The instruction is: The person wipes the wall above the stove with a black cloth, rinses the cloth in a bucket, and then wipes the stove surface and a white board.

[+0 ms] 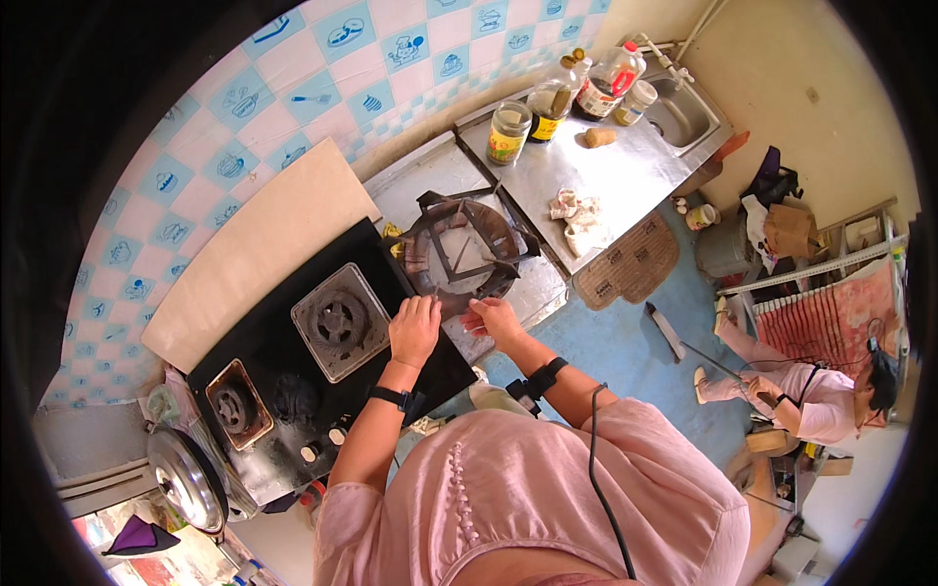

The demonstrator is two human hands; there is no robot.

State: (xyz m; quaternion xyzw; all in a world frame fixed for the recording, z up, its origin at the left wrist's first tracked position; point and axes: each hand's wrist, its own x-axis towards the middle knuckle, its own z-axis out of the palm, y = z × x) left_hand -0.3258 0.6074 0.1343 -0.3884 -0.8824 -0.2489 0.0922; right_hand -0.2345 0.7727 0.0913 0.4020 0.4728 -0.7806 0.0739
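My left hand (415,331) is over the right edge of the black glass gas cooktop (410,395), its fingers bent together near the front rim of a round, rusty wok burner (462,249). Whether it grips anything is hidden by the fingers. To its right, my right hand (496,322) hovers near the burner's front, fingers curled and fingertips close together. Anything held there is too small to tell. A black metal pot stand (469,275) sits on the wok burner. Left of my left hand, a square-trayed burner (341,322) is set in the cooktop.
Glass jar (508,135), sauce bottle (551,102) and crumpled cloth (582,220) stand or lie on the steel counter (542,176), by a sink (681,113). A lidded pan (183,480) is at left. At right, another person (799,388) holds a long-handled broom (665,333) over the blue floor.
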